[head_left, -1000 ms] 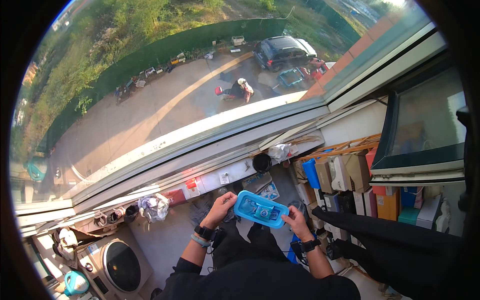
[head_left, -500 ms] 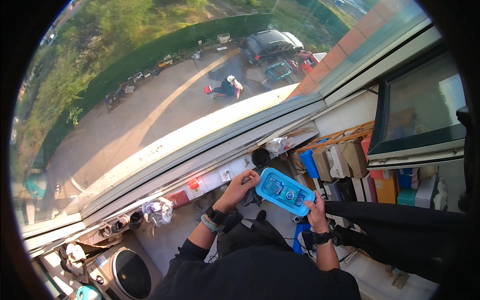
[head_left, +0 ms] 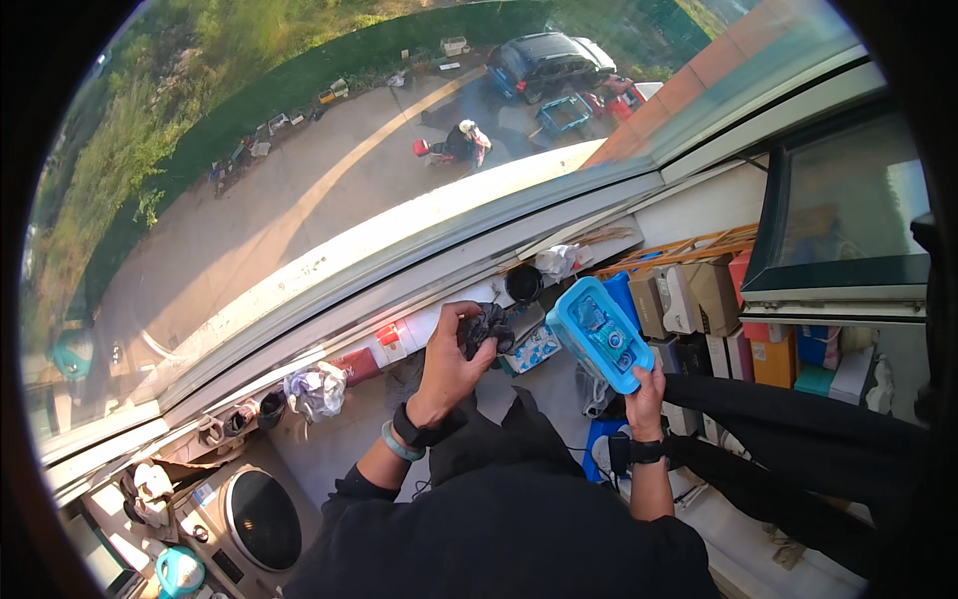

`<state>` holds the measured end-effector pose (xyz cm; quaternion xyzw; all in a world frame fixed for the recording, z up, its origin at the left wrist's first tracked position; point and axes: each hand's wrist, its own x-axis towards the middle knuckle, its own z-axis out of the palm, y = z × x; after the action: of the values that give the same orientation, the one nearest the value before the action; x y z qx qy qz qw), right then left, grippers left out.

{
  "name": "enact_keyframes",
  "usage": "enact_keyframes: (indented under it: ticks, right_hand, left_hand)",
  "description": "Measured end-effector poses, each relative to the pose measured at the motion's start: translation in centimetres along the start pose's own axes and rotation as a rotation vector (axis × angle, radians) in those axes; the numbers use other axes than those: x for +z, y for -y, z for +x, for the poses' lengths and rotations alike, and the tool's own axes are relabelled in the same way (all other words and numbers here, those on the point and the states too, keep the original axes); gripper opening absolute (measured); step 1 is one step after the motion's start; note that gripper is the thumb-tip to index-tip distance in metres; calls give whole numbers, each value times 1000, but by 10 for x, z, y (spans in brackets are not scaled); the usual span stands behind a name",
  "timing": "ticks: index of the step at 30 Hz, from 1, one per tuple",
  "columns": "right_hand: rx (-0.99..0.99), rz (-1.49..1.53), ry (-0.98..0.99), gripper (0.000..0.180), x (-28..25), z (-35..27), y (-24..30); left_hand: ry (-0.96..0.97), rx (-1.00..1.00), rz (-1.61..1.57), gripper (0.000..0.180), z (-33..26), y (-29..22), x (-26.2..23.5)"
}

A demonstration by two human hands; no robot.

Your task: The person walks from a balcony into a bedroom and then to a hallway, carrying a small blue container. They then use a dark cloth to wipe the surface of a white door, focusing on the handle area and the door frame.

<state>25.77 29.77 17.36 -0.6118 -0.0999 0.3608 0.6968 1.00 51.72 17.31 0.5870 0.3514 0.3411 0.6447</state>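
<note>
My right hand [head_left: 646, 401] grips the lower end of a light-blue plastic tub [head_left: 571, 309], fingers closed on its rim. Inside the tub lie teal and clear items with round shapes [head_left: 613, 341], too small to name. To the left, my left hand [head_left: 454, 364] is closed around a crumpled black plastic bag [head_left: 489, 329], thumb and fingers on either side of it. A gap separates the bag from the tub. Below the bag stands a blue-and-white patterned box [head_left: 533, 349], partly hidden by the tub.
A dark round pot [head_left: 523, 284] and a white plastic bag [head_left: 559, 261] sit along the window ledge. Boxes [head_left: 699, 290] crowd the shelf on the right, under an opened window sash [head_left: 838, 220]. A washing machine [head_left: 261, 519] stands lower left.
My left hand has left the tub's side and now holds the black bag, raised higher. My right hand has shifted the tub to the right and turned it more upright in view.
</note>
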Motion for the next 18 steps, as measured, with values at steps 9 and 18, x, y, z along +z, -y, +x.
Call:
enact_keyframes:
  ticks: [9,18]
  right_hand:
    - [33,-5,-42,32,-2,5,4]
    - [39,-11,-45,32,4,7,12]
  left_hand:
    - [-406,779,682,51,7,-95,-19]
    - [-151,627,629,49,36,-94,-1]
